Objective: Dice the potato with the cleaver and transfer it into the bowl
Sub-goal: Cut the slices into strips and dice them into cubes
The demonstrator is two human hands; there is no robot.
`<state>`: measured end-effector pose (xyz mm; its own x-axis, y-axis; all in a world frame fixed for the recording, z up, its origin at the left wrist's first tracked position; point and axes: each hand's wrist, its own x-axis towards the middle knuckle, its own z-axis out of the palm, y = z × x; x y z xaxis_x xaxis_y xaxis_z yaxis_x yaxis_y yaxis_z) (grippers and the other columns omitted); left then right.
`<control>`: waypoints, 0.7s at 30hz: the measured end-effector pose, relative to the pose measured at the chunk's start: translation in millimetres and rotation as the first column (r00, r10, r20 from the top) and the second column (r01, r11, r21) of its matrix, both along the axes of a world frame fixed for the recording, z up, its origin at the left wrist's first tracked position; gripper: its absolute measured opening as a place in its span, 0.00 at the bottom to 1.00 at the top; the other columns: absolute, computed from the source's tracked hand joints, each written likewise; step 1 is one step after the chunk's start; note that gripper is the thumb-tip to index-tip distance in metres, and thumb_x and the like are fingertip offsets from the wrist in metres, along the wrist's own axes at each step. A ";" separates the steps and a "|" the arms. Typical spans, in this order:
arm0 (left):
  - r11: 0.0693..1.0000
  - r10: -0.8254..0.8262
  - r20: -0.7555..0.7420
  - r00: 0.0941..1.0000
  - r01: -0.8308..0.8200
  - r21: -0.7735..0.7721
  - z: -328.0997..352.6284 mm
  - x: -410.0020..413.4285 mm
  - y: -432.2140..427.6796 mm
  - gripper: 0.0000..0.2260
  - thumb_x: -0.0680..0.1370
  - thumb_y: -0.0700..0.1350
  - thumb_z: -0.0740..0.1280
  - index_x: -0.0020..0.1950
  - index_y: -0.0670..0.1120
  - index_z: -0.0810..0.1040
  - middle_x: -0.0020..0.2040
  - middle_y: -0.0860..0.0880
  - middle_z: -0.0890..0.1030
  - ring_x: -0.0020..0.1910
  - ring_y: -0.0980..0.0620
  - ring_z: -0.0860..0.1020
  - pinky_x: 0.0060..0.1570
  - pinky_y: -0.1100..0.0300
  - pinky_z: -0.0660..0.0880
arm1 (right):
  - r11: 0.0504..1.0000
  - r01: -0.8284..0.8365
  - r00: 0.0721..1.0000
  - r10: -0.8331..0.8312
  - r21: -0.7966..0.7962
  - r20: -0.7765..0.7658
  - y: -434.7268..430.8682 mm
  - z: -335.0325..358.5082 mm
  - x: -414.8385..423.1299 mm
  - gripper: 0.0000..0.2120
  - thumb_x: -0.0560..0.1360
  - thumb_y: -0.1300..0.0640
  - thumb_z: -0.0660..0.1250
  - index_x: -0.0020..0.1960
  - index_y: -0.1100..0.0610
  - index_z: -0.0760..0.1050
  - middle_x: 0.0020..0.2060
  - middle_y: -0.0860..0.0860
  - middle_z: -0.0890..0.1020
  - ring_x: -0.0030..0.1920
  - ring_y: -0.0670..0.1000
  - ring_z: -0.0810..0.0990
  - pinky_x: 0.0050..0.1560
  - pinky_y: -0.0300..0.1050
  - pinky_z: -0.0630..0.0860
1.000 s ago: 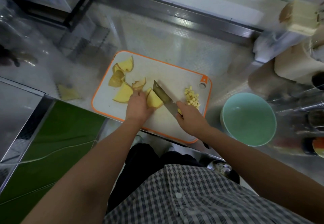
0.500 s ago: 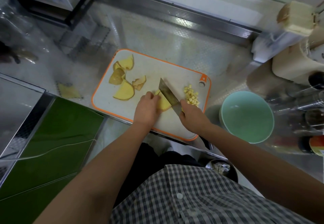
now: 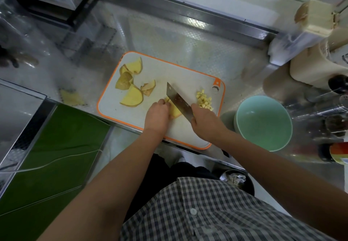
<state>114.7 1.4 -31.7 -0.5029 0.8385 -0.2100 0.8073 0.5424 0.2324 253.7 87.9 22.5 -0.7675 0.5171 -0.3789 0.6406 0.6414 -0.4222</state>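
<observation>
Cut risk: the flat rectangular steel cleaver (image 3: 178, 102) stands with its blade right against the left hand (image 3: 157, 117). If a fingertip sticks out past the knuckles, the next stroke could catch it.
Slip risk: the yellow potato wedge (image 3: 175, 113) looks small and rounded. It could rock or skid under the blade, sending the cut off line.
Scatter risk: the small yellow potato cubes (image 3: 204, 101) lie close to the right edge of the white plastic cutting board with an orange rim (image 3: 169, 74). A careless sweep could push some onto the embossed steel table (image 3: 188, 42) and miss the bowl.
Left fingers (image 3: 162, 102): curled down onto the wedge, pinning it to the board, tips just beside the blade.
Right hand (image 3: 205, 122): fingers wrapped tight round the cleaver handle, which the hand mostly hides.
Potato: the wedge is under the blade near the board's middle, and the larger yellow potato slices (image 3: 131, 99) wait on the board's left part.
Bowl: the pale green round bowl (image 3: 237, 117) stands on the table just right of the board, with no potato in it yet.
</observation>
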 end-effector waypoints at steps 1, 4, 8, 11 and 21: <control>1.000 -0.001 -0.002 1.000 0.001 -0.002 -0.7 -0.4 -0.1 0.10 0.75 0.40 0.66 0.56 0.42 0.77 0.52 0.43 0.75 0.48 0.43 0.76 0.45 0.53 0.71 | 1.000 -0.004 1.000 0.004 -0.005 0.017 -1.0 0.3 -1.1 0.04 0.77 0.62 0.55 0.49 0.56 0.60 0.36 0.52 0.68 0.37 0.55 0.70 0.36 0.48 0.66; 1.000 -0.002 0.004 1.000 0.002 -0.001 -2.8 -1.6 0.7 0.09 0.75 0.40 0.67 0.55 0.42 0.78 0.50 0.43 0.76 0.47 0.43 0.75 0.44 0.53 0.71 | 1.000 0.006 0.998 -0.005 -0.020 0.056 -3.6 -1.2 -7.7 0.04 0.77 0.63 0.55 0.49 0.57 0.60 0.37 0.52 0.68 0.37 0.54 0.71 0.36 0.48 0.67; 1.000 -0.003 0.016 1.000 0.003 0.005 -3.3 -2.8 1.6 0.07 0.74 0.38 0.67 0.52 0.41 0.78 0.49 0.43 0.76 0.46 0.43 0.75 0.43 0.54 0.70 | 1.000 0.029 0.997 -0.029 -0.011 0.071 -8.3 -7.3 -15.3 0.04 0.77 0.65 0.55 0.51 0.59 0.62 0.38 0.54 0.70 0.38 0.56 0.71 0.34 0.48 0.66; 1.000 0.002 0.035 0.999 -0.003 0.026 -4.4 -3.7 0.5 0.07 0.73 0.37 0.67 0.50 0.41 0.79 0.48 0.43 0.76 0.45 0.43 0.75 0.42 0.54 0.69 | 0.999 0.050 0.998 -0.050 0.000 0.028 -12.5 -17.7 -19.4 0.06 0.77 0.66 0.55 0.53 0.62 0.64 0.37 0.54 0.69 0.37 0.57 0.70 0.34 0.48 0.64; 0.998 -0.026 0.054 0.998 0.023 0.053 -1.2 -5.6 -7.1 0.11 0.74 0.42 0.67 0.54 0.39 0.76 0.51 0.41 0.74 0.49 0.42 0.74 0.46 0.52 0.70 | 0.998 0.052 0.994 -0.055 -0.040 -0.090 -0.6 -8.7 -14.6 0.06 0.80 0.62 0.56 0.56 0.61 0.65 0.36 0.53 0.70 0.36 0.55 0.71 0.34 0.47 0.64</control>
<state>109.1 -5.6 -32.9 -0.4709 0.8611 -0.1918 0.8056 0.5084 0.3042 239.2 87.3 13.8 -0.7711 0.5452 -0.3288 0.6316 0.5897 -0.5034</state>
